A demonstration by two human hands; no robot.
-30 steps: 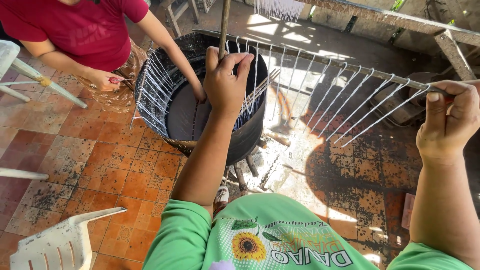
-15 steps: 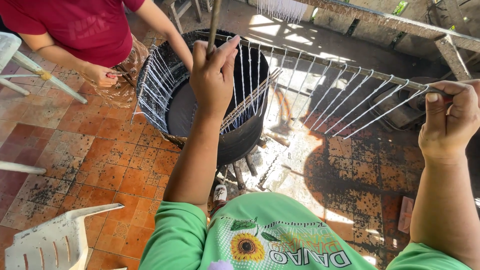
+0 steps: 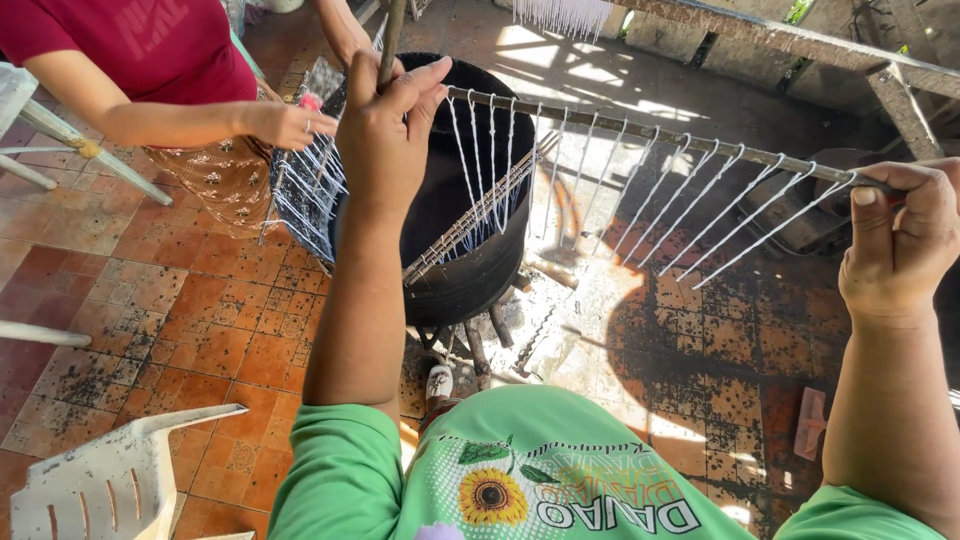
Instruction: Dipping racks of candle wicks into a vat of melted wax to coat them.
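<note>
One long rod (image 3: 640, 132) with about sixteen white wicks (image 3: 690, 215) hangs over one black drum (image 3: 470, 240). Left hand (image 3: 385, 130) and right hand (image 3: 900, 235) clench its two ends. Since a second ago, the left end has shifted leftward.

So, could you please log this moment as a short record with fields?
left hand: gripped on one end of the rod and an upright stick
right hand: gripped on the rod's other end
rod: level, white strings hanging in a row
below: black drum on a tiled floor
nearby: another person's hand by a second strung rack
</note>
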